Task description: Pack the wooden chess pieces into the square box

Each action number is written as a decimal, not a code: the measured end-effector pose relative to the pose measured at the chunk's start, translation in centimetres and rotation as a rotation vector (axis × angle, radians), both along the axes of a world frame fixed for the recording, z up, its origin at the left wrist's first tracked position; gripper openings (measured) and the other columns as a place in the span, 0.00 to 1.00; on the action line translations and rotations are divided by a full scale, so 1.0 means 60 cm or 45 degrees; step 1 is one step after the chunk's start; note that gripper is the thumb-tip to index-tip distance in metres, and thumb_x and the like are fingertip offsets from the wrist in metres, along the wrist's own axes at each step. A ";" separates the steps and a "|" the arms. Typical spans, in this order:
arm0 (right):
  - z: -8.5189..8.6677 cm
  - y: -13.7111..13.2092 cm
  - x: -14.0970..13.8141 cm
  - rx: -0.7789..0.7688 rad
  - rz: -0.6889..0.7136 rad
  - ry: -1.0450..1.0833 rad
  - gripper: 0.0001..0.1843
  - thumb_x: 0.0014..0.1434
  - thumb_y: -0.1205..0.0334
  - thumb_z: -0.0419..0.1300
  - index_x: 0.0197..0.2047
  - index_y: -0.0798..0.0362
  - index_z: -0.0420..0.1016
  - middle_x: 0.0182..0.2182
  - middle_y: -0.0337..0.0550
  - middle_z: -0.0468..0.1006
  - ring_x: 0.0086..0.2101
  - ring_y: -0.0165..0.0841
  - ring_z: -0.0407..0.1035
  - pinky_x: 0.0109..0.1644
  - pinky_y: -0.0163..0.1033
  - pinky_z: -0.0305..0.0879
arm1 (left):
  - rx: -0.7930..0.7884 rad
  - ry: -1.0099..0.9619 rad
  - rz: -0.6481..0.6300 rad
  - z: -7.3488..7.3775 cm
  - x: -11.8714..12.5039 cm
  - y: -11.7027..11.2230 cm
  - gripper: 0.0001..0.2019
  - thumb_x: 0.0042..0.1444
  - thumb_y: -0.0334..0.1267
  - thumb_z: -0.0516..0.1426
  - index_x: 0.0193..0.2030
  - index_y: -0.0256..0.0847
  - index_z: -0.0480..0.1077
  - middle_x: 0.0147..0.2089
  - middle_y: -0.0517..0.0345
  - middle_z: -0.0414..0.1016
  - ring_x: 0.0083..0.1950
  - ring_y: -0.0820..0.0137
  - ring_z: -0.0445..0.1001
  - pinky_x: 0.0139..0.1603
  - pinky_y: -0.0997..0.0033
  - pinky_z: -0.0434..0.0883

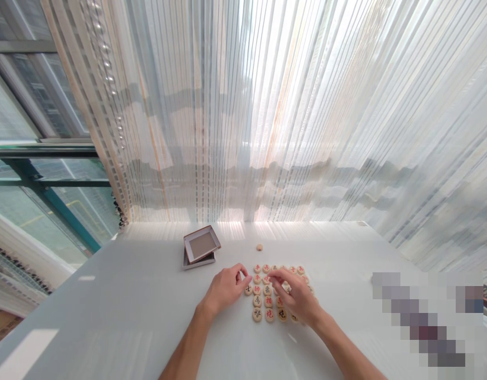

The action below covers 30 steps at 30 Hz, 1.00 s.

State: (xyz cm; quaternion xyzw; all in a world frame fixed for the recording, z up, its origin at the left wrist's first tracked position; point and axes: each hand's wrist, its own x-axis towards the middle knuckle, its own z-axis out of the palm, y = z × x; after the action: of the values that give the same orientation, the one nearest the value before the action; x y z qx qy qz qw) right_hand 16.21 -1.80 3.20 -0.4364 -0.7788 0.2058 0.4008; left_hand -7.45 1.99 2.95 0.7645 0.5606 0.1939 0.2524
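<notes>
Round wooden Chinese chess pieces (268, 301) with red and black characters lie in close rows on the white table (128, 311). My left hand (227, 286) is at the left side of the rows, fingers bent, with a gap between thumb and forefinger and nothing seen in it. Just below its fingertips lies a black-lettered piece (248, 290), sticking out left of the rows. Over the middle of the rows, my right hand (293, 295) has thumb and forefinger drawn close together at a red-lettered piece (266, 278). That hand hides several pieces.
A single piece (259, 247) lies apart, beyond the rows. At the back left, a shallow box (199, 262) has its lid (202, 244) resting askew on it. A striped sheer curtain (243, 132) hangs behind the table. A blurred-out patch (421, 322) covers the right side.
</notes>
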 end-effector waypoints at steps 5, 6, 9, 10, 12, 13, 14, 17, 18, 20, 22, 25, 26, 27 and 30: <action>-0.009 0.010 0.004 -0.026 -0.093 0.078 0.10 0.69 0.58 0.54 0.47 0.47 0.76 0.39 0.43 0.81 0.36 0.35 0.76 0.42 0.41 0.75 | -0.030 0.034 -0.066 -0.003 -0.008 0.000 0.11 0.58 0.49 0.59 0.40 0.45 0.75 0.28 0.63 0.77 0.30 0.69 0.73 0.31 0.73 0.59; -0.009 0.013 0.004 -0.023 -0.107 0.078 0.10 0.69 0.58 0.54 0.47 0.48 0.76 0.39 0.43 0.81 0.36 0.35 0.76 0.43 0.41 0.75 | -0.024 0.026 -0.070 -0.003 -0.009 0.000 0.11 0.58 0.49 0.59 0.40 0.45 0.75 0.29 0.63 0.77 0.30 0.69 0.73 0.31 0.73 0.59; -0.003 0.029 -0.001 -0.029 -0.128 0.025 0.11 0.70 0.57 0.53 0.47 0.49 0.76 0.40 0.43 0.81 0.36 0.34 0.76 0.43 0.41 0.75 | -0.014 0.019 -0.063 -0.002 -0.011 0.002 0.12 0.60 0.50 0.57 0.40 0.45 0.75 0.30 0.62 0.78 0.31 0.69 0.73 0.31 0.73 0.60; 0.001 0.038 -0.004 -0.034 -0.130 -0.009 0.12 0.70 0.57 0.52 0.47 0.49 0.75 0.40 0.43 0.81 0.36 0.34 0.76 0.41 0.40 0.75 | -0.014 0.023 -0.059 -0.002 -0.011 0.002 0.12 0.60 0.50 0.57 0.40 0.45 0.76 0.30 0.61 0.78 0.31 0.69 0.73 0.32 0.73 0.60; 0.010 0.061 -0.011 -0.040 -0.126 -0.089 0.13 0.70 0.57 0.51 0.48 0.50 0.75 0.41 0.44 0.80 0.37 0.34 0.75 0.40 0.39 0.74 | -0.016 0.035 -0.062 -0.003 -0.012 0.002 0.12 0.59 0.50 0.58 0.40 0.45 0.76 0.30 0.61 0.78 0.31 0.69 0.73 0.32 0.73 0.60; 0.014 0.074 -0.014 -0.043 -0.122 -0.112 0.13 0.70 0.57 0.51 0.48 0.51 0.75 0.41 0.45 0.80 0.38 0.34 0.75 0.42 0.40 0.74 | -0.017 0.038 -0.067 -0.003 -0.012 0.002 0.12 0.58 0.50 0.59 0.40 0.45 0.76 0.30 0.61 0.78 0.31 0.69 0.73 0.32 0.73 0.60; 0.017 0.090 -0.017 -0.049 -0.122 -0.140 0.13 0.70 0.57 0.51 0.49 0.51 0.75 0.42 0.45 0.80 0.39 0.34 0.75 0.44 0.40 0.74 | -0.017 0.039 -0.071 -0.003 -0.012 0.002 0.12 0.58 0.50 0.59 0.40 0.45 0.76 0.31 0.61 0.78 0.31 0.68 0.74 0.32 0.73 0.60; 0.019 0.140 -0.025 -0.101 -0.158 -0.257 0.13 0.67 0.57 0.56 0.49 0.51 0.76 0.46 0.46 0.79 0.43 0.36 0.75 0.47 0.41 0.72 | -0.010 0.034 -0.072 -0.004 -0.014 0.003 0.12 0.59 0.50 0.58 0.41 0.45 0.75 0.31 0.60 0.79 0.32 0.68 0.74 0.33 0.72 0.61; 0.016 0.157 -0.027 -0.127 -0.191 -0.300 0.13 0.67 0.56 0.57 0.50 0.52 0.76 0.45 0.47 0.78 0.44 0.37 0.74 0.47 0.42 0.71 | -0.010 0.033 -0.071 -0.005 -0.014 0.003 0.13 0.60 0.50 0.58 0.41 0.45 0.75 0.31 0.60 0.79 0.32 0.68 0.75 0.33 0.72 0.62; 0.008 0.187 -0.031 -0.194 -0.274 -0.384 0.14 0.67 0.56 0.58 0.51 0.53 0.75 0.45 0.50 0.78 0.44 0.39 0.74 0.49 0.45 0.71 | -0.007 0.028 -0.066 -0.005 -0.015 0.003 0.13 0.63 0.51 0.55 0.43 0.46 0.75 0.32 0.60 0.80 0.32 0.67 0.75 0.34 0.72 0.62; -0.002 0.211 -0.036 -0.276 -0.332 -0.470 0.15 0.66 0.55 0.60 0.51 0.55 0.76 0.45 0.52 0.78 0.43 0.40 0.75 0.49 0.47 0.71 | 0.005 0.024 -0.057 -0.005 -0.015 0.004 0.15 0.66 0.51 0.50 0.43 0.46 0.74 0.34 0.59 0.81 0.34 0.66 0.76 0.35 0.72 0.63; -0.014 0.232 -0.044 -0.355 -0.362 -0.570 0.16 0.68 0.56 0.60 0.56 0.54 0.72 0.52 0.50 0.75 0.47 0.39 0.74 0.51 0.49 0.73 | 0.029 0.022 -0.043 -0.005 -0.016 0.004 0.18 0.68 0.51 0.47 0.43 0.46 0.74 0.35 0.57 0.82 0.36 0.64 0.77 0.36 0.70 0.64; -0.016 0.237 -0.047 -0.365 -0.367 -0.590 0.17 0.68 0.57 0.60 0.57 0.53 0.71 0.54 0.49 0.74 0.48 0.38 0.73 0.51 0.49 0.73 | 0.034 0.022 -0.040 -0.005 -0.016 0.004 0.18 0.68 0.51 0.47 0.43 0.46 0.74 0.35 0.56 0.82 0.37 0.63 0.78 0.36 0.70 0.64; -0.017 0.239 -0.049 -0.368 -0.374 -0.604 0.17 0.68 0.57 0.60 0.57 0.53 0.71 0.55 0.48 0.73 0.48 0.38 0.73 0.51 0.49 0.73 | 0.039 0.022 -0.036 -0.005 -0.016 0.004 0.18 0.68 0.51 0.47 0.43 0.46 0.74 0.35 0.56 0.82 0.37 0.63 0.78 0.37 0.70 0.64; -0.015 0.243 -0.052 -0.356 -0.404 -0.607 0.17 0.68 0.57 0.60 0.57 0.53 0.71 0.55 0.48 0.74 0.48 0.38 0.73 0.51 0.49 0.73 | 0.054 0.019 -0.024 -0.005 -0.017 0.004 0.17 0.67 0.50 0.48 0.43 0.45 0.75 0.35 0.54 0.82 0.38 0.62 0.78 0.37 0.69 0.65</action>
State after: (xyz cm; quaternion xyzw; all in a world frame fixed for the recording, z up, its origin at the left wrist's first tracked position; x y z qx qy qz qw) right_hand 13.11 12.75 2.33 -0.6392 -0.7372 0.1375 0.1703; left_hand -8.48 2.25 2.65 0.7763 0.5511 0.1975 0.2338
